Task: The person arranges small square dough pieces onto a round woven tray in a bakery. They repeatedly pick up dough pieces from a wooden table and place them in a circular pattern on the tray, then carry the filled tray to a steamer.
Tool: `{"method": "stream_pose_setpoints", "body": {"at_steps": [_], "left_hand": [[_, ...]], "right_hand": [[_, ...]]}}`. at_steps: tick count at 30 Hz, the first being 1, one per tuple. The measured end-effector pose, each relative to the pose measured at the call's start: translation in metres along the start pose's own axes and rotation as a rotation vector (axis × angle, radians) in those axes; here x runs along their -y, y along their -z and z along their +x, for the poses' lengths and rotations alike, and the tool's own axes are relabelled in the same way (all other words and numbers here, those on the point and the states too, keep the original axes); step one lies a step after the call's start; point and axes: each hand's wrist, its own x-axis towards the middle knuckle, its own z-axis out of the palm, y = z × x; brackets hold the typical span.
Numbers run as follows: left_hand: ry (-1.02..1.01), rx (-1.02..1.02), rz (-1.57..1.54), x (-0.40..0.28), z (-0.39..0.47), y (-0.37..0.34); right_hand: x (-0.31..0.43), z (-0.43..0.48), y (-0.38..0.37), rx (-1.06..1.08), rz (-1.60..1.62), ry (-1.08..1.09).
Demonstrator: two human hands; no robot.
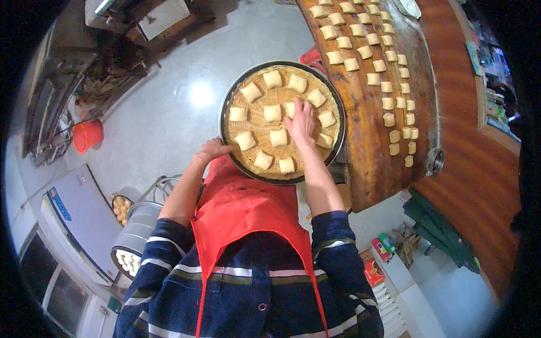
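Observation:
A round steamer tray (253, 105) with a dark metal rim and a woven, straw-like liner is in front of my red apron. Several pale, pillow-shaped dough pieces (272, 113) lie spaced apart on the liner, most of them in a ring near the rim. My left hand (215, 149) grips the tray's left rim, thumb on the edge. Over the tray, right of centre, my right hand (302, 121) has its fingers on one dough piece (290, 109), which they partly hide.
On the right, a wooden table (367, 169) bears rows of similar dough pieces (372, 79) and a small metal bowl (435, 161) at its edge. Stacked metal steamers (141, 222), a white chest freezer (80, 219) and a red bucket (88, 136) stand on the left.

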Motion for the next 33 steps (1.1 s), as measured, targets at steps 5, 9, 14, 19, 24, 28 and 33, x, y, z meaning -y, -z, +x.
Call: {"method": "stream_pose_setpoints", "body": {"at_steps": [5, 9, 14, 19, 24, 28, 33], "left_hand": [[-0.027, -0.049, 0.05, -0.002, -0.001, -0.002], [-0.023, 0.034, 0.011, 0.0, 0.001, 0.0], [-0.051, 0.019, -0.16, -0.001, 0.0, -0.002], [-0.091, 0.039, -0.121, 0.002, 0.015, -0.01], [-0.102, 0.134, -0.136, 0.002, 0.018, -0.017], [0.08, 0.067, -0.124, -0.018, -0.001, -0.017], [0.21, 0.029, -0.242, -0.034, -0.036, -0.02]], "right_hand": [[-0.006, 0.014, -0.009, 0.042, -0.013, -0.088], [-0.007, 0.011, -0.01, 0.041, 0.0, -0.061], [-0.029, 0.012, 0.024, -0.067, 0.107, 0.042], [-0.12, 0.025, 0.073, -0.302, -0.004, -0.058], [-0.233, 0.057, 0.066, -0.169, 0.043, -0.124], [-0.291, 0.092, 0.033, -0.046, 0.328, -0.33], [-0.294, 0.14, 0.03, -0.01, 0.087, 0.002]]}}
